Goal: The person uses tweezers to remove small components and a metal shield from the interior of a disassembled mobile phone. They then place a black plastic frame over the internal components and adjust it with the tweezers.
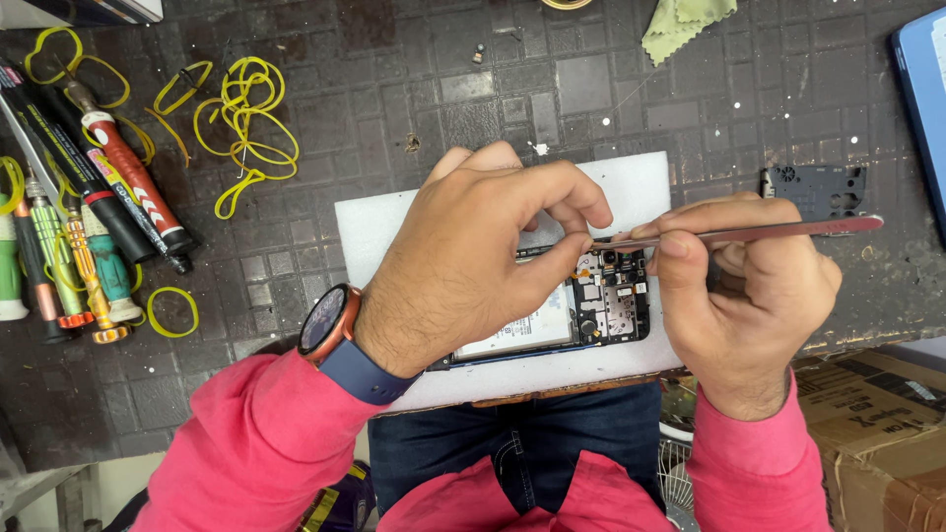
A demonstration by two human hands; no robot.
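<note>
At the far left of the dark gridded bench mat (pixel 414 79), a row of screwdrivers (pixel 89 236) lies with handles of red, green, orange and black. Yellow rubber bands (pixel 246 118) are scattered just beside them.

Your left hand (pixel 473 256), with a blue-strapped wristwatch (pixel 330 325) on its wrist, rests on the opened phone (pixel 591 305). Its fingers are curled down and the thumb presses at the upper edge of the exposed circuit board. The phone lies back-open on a white foam pad (pixel 631 187) at the bench's near edge, directly before you; its battery is partly hidden under your palm.

Your right hand (pixel 749 296) is closed around metal tweezers (pixel 769 232), gripped near the tips. The tips point left and meet the phone's top edge, close to your left thumb. The two hands are nearly touching.

Behind the right hand lies a dark plastic phone cover piece (pixel 818 189). A green cloth (pixel 685 25) sits at the top edge, and a cardboard box (pixel 877 433) stands low right.
</note>
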